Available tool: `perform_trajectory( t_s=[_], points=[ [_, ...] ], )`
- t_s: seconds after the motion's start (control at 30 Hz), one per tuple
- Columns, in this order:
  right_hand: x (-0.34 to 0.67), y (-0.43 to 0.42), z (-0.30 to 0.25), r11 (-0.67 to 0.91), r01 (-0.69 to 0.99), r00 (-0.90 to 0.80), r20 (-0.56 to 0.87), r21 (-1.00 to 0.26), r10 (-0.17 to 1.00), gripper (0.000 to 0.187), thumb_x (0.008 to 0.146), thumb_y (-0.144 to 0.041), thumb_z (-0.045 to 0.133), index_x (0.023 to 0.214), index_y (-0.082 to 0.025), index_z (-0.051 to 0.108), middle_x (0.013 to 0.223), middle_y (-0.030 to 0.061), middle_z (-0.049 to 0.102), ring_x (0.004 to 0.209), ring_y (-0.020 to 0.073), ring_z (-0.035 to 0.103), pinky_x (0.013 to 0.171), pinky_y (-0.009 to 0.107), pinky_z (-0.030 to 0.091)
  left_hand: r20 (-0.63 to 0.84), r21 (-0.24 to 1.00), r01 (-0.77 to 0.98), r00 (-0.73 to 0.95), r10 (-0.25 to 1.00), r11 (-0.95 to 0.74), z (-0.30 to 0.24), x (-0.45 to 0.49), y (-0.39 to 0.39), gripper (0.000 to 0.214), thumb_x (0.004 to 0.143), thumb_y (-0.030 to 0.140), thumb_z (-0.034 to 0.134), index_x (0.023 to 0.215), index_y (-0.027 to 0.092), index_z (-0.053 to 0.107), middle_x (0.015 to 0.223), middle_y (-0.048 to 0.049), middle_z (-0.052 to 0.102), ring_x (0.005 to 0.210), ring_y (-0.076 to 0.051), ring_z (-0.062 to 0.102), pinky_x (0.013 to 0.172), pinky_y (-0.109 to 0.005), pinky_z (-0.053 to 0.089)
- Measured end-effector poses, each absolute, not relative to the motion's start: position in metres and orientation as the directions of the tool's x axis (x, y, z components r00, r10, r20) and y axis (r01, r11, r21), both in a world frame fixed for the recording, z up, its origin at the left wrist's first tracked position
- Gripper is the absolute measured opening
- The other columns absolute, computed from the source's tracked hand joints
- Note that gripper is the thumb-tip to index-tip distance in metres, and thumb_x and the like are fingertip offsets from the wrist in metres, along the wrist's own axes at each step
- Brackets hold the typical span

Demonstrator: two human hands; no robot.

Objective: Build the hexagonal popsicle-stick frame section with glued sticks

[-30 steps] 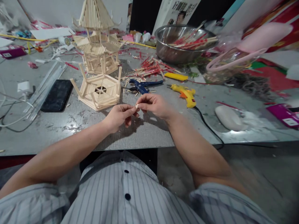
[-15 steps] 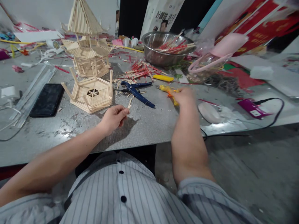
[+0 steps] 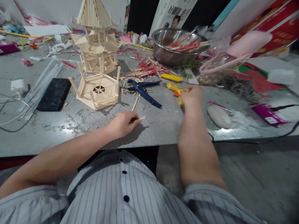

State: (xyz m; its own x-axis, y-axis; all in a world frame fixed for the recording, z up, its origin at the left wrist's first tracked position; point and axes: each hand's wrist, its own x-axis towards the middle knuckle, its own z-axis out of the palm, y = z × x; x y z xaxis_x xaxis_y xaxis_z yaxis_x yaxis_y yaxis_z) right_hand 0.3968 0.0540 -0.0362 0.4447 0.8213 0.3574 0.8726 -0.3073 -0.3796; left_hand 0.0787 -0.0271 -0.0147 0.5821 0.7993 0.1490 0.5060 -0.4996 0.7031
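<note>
My left hand (image 3: 123, 123) is closed in a pinch at the front of the metal table, with a short wooden stick (image 3: 142, 118) poking out past the fingertips. Another wooden stick (image 3: 135, 104) shows just beyond the knuckles. My right hand (image 3: 193, 95), slightly blurred, has its fingers round the rear of a yellow glue gun (image 3: 173, 87) with an orange trigger. Between the hands lie dark blue cutting pliers (image 3: 143, 91). Behind my left hand stands a hexagonal stick base (image 3: 98, 91) with upright posts, and farther back a tiered stick pagoda (image 3: 98, 46).
A steel bowl (image 3: 158, 51) of red-tipped sticks stands at the back, with loose sticks (image 3: 149, 68) and a yellow-handled tool (image 3: 172, 77) before it. A black phone (image 3: 54, 94) lies left. A pale oval object (image 3: 219, 116) and a purple box (image 3: 268, 114) sit right.
The view has shifted, so the table's things appear farther right. My left hand has turned, and its stick now points rightward. My right hand stays at the glue gun.
</note>
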Motion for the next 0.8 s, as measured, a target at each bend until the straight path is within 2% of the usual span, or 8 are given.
perform_trajectory(
  t_s=[0.03,0.1,0.2,0.27,0.37,0.53,0.7,0.8],
  points=[
    [0.386,0.054,-0.034,-0.356,0.849,0.504,0.394,-0.391,0.769,0.033,0.082,-0.016,0.051,0.111,-0.004,0.061,0.105,0.0253,0.062,0.095,0.028,0.057,0.076,0.038,0.041,0.146,0.669,0.533,0.589,0.795,-0.518,-0.015,0.079,-0.027,0.017,0.086,0.022,0.055,0.074,0.013,0.062,0.062,0.0006,0.058,0.055,-0.008,0.046,0.055,-0.021,0.033],
    [0.358,0.053,-0.028,-0.216,0.887,0.41,0.479,-0.409,0.776,0.027,0.083,-0.015,0.049,0.104,-0.012,0.066,0.099,0.0149,0.068,0.092,0.0233,0.06,0.083,0.036,0.042,0.126,0.579,0.617,0.579,0.806,-0.533,-0.014,0.079,-0.027,0.019,0.087,0.025,0.053,0.077,0.013,0.064,0.069,-0.0029,0.063,0.061,-0.011,0.053,0.057,-0.023,0.035],
    [0.311,0.051,-0.018,0.166,0.947,-0.009,0.494,-0.275,0.87,0.022,0.087,-0.021,0.048,0.094,-0.021,0.07,0.096,0.0083,0.07,0.09,0.0224,0.061,0.085,0.037,0.043,0.07,0.42,0.757,0.523,0.849,-0.501,-0.011,0.08,-0.025,0.023,0.09,0.028,0.049,0.084,0.014,0.067,0.082,-0.0073,0.069,0.073,-0.018,0.062,0.06,-0.026,0.037],
    [0.286,0.05,-0.012,0.29,0.944,-0.199,0.431,-0.155,0.88,0.025,0.089,-0.022,0.046,0.093,-0.021,0.071,0.097,0.0089,0.07,0.094,0.0236,0.06,0.086,0.038,0.041,0.034,0.339,0.821,0.476,0.879,-0.459,-0.009,0.08,-0.023,0.027,0.091,0.03,0.046,0.088,0.015,0.068,0.087,-0.0084,0.071,0.078,-0.02,0.064,0.061,-0.027,0.04],
    [0.264,0.053,-0.004,0.371,0.928,-0.364,0.278,0.026,0.889,0.028,0.09,-0.021,0.045,0.096,-0.021,0.073,0.099,0.0106,0.07,0.099,0.0259,0.056,0.085,0.04,0.039,0.01,0.275,0.871,0.42,0.907,-0.407,-0.009,0.081,-0.018,0.031,0.092,0.033,0.043,0.091,0.016,0.068,0.089,-0.0091,0.071,0.081,-0.022,0.065,0.063,-0.028,0.043],
    [0.249,0.065,-0.001,0.518,0.825,-0.55,0.111,0.228,0.828,0.035,0.09,-0.013,0.038,0.089,-0.017,0.072,0.094,0.0121,0.068,0.101,0.0267,0.052,0.087,0.041,0.034,0.01,0.29,0.886,0.374,0.927,-0.361,-0.012,0.081,-0.01,0.031,0.091,0.035,0.043,0.094,0.017,0.068,0.09,-0.012,0.07,0.084,-0.025,0.066,0.067,-0.031,0.045],
    [0.245,0.071,-0.004,0.529,0.827,-0.555,0.129,0.189,0.822,0.035,0.088,-0.01,0.035,0.086,-0.015,0.07,0.094,0.0141,0.068,0.102,0.0275,0.052,0.09,0.043,0.034,0.0,0.329,0.898,0.309,0.951,-0.292,-0.015,0.082,-0.005,0.029,0.091,0.034,0.044,0.097,0.018,0.068,0.086,-0.0126,0.069,0.082,-0.024,0.065,0.069,-0.031,0.046],
    [0.246,0.064,-0.003,0.476,0.879,-0.465,0.208,-0.003,0.861,0.025,0.087,-0.015,0.043,0.086,-0.017,0.068,0.097,0.0114,0.069,0.098,0.0256,0.056,0.088,0.041,0.037,0.012,0.374,0.882,0.304,0.952,-0.286,-0.016,0.08,-0.001,0.028,0.089,0.031,0.046,0.098,0.017,0.069,0.086,-0.0126,0.069,0.082,-0.023,0.065,0.071,-0.031,0.046]
  ],
)
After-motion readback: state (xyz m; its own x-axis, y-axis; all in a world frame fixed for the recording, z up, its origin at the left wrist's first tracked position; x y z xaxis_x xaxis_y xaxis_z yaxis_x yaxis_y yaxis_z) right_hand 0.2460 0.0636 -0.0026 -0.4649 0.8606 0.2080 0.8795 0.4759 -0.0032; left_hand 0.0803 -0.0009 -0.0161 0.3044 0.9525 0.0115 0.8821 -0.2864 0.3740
